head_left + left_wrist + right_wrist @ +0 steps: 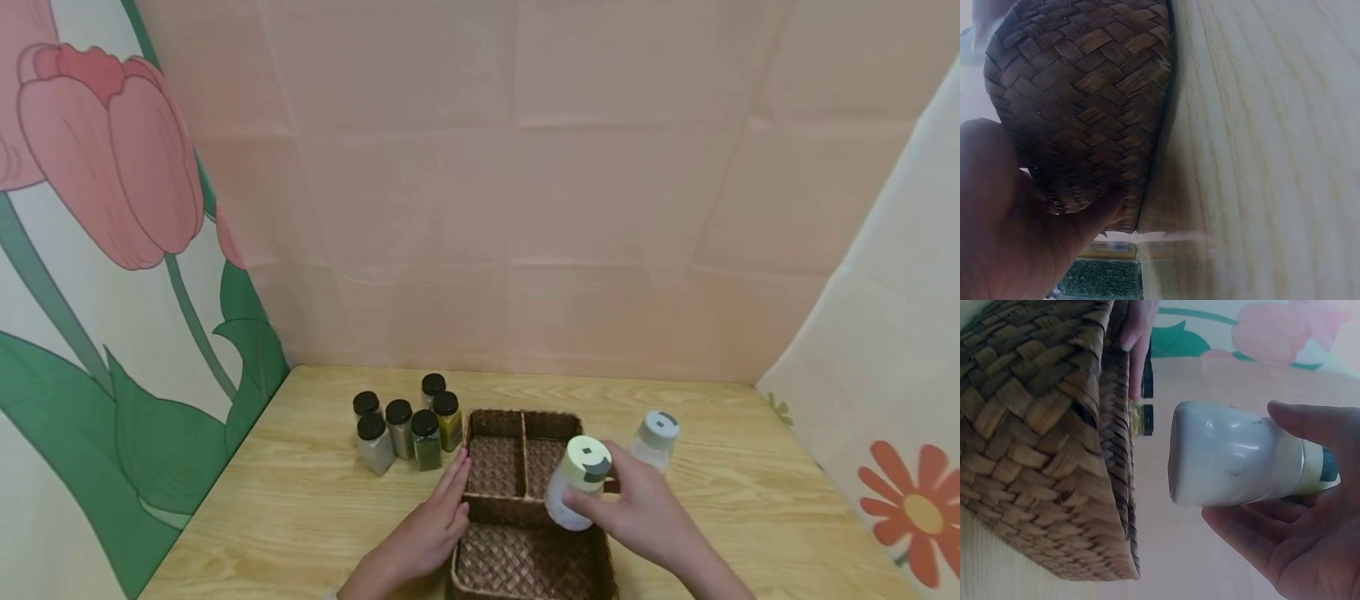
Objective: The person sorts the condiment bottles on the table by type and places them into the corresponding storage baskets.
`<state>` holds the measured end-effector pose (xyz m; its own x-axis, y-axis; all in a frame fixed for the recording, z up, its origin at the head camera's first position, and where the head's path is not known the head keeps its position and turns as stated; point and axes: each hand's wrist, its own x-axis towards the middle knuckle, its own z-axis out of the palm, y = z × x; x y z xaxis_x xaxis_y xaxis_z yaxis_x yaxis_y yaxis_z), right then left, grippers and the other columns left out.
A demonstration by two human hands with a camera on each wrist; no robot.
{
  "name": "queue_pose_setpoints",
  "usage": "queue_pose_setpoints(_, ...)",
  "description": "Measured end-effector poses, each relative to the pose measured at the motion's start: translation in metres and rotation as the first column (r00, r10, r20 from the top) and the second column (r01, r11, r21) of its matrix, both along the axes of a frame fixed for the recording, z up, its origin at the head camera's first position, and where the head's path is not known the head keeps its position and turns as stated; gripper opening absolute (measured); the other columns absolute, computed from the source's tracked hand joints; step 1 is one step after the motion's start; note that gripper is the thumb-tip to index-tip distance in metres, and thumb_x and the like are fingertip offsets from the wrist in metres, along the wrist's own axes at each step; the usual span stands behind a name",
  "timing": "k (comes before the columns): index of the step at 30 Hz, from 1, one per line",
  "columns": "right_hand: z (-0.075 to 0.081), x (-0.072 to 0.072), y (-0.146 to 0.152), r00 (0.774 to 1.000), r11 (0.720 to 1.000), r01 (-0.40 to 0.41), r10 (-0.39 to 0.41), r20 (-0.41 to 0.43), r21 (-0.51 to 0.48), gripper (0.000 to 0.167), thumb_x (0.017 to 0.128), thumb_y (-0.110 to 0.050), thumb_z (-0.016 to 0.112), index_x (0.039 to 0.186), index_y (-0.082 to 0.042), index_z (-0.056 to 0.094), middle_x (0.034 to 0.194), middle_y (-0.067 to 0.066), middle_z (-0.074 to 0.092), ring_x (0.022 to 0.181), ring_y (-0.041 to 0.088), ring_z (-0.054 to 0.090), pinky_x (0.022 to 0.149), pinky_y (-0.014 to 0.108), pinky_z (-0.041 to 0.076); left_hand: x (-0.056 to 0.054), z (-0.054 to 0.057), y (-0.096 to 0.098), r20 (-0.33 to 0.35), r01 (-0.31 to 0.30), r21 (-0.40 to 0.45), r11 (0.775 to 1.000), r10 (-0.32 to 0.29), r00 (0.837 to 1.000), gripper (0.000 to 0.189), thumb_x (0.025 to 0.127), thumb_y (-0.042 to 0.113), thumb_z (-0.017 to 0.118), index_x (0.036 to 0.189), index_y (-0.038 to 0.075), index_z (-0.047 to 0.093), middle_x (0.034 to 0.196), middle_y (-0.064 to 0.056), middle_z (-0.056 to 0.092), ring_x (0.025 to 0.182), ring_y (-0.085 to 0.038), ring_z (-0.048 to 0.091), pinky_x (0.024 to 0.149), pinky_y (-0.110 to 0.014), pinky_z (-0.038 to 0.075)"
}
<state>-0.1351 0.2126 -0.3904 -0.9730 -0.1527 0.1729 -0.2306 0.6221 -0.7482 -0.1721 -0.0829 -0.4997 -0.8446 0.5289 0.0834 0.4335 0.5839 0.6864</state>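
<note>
My right hand (637, 508) grips a translucent white seasoning bottle (573, 492) with a pale yellow lid, fingers on one side and thumb on the other. In the right wrist view, this bottle (1229, 456) is held above the rim of a brown woven basket (1035, 425). The basket, divided into compartments (525, 554), overlaps the bottle in the head view. With fingers straight, my left hand (427, 533) rests against the basket's left side. The left wrist view shows its thumb (1100, 212) along the woven wall (1085, 94).
Several small black-capped spice jars (426, 442) stand left of the basket, one with green contents and one yellow. Another bottle with a white lid (657, 437) stands to the right, behind my right hand. A pink cloth (510, 208) hangs behind the wooden table (300, 500).
</note>
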Motion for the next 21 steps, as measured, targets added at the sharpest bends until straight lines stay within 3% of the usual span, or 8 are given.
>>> queue_pose_setpoints(5, -0.002, -0.001, -0.009, 0.999, 1.0, -0.031, 0.031, 0.015, -0.001, 0.058, 0.08, -0.038, 0.086, 0.125, -0.01, 0.063, 0.115, 0.003, 0.071, 0.104, 0.02, 0.068, 0.08, 0.032, 0.06, 0.0, -0.001, -0.001, 0.006, 0.002, 0.004, 1.0, -0.002, 1.0, 0.059, 0.111, 0.028, 0.031, 0.164, 0.01, 0.009, 0.171, -0.004, -0.002, 0.151, -0.028, 0.025, 0.115, -0.05, 0.035)
queue_pose_setpoints(10, -0.004, -0.002, -0.016, 0.996, 0.997, -0.077, 0.076, 0.04, 0.02, 0.063, 0.08, -0.04, 0.086, 0.128, -0.008, 0.061, 0.109, 0.003, 0.072, 0.09, 0.015, 0.068, 0.069, 0.027, 0.056, -0.001, -0.002, -0.001, 0.008, 0.006, 0.003, 1.0, -0.006, 1.0, 0.059, 0.112, 0.029, 0.03, 0.164, 0.01, 0.008, 0.171, 0.0, -0.004, 0.151, -0.029, 0.025, 0.115, -0.05, 0.036)
queue_pose_setpoints(17, -0.012, -0.004, -0.027, 0.988, 0.99, -0.142, 0.142, 0.058, -0.004, 0.065, 0.08, -0.039, 0.086, 0.129, -0.007, 0.059, 0.112, 0.005, 0.071, 0.095, 0.021, 0.07, 0.073, 0.028, 0.058, -0.001, -0.001, -0.001, 0.012, 0.009, 0.002, 1.0, -0.009, 1.0, 0.059, 0.111, 0.027, 0.03, 0.164, 0.009, 0.009, 0.171, 0.0, -0.005, 0.151, -0.029, 0.026, 0.114, -0.05, 0.037)
queue_pose_setpoints(21, -0.018, -0.006, -0.032, 0.987, 0.987, -0.159, 0.158, 0.039, 0.028, 0.065, 0.079, -0.042, 0.087, 0.127, -0.007, 0.061, 0.11, 0.004, 0.072, 0.092, 0.018, 0.07, 0.07, 0.025, 0.056, -0.001, -0.001, -0.001, 0.016, 0.011, 0.002, 1.0, -0.011, 1.0, 0.059, 0.111, 0.027, 0.03, 0.163, 0.009, 0.009, 0.171, -0.003, -0.003, 0.151, -0.029, 0.025, 0.115, -0.05, 0.036)
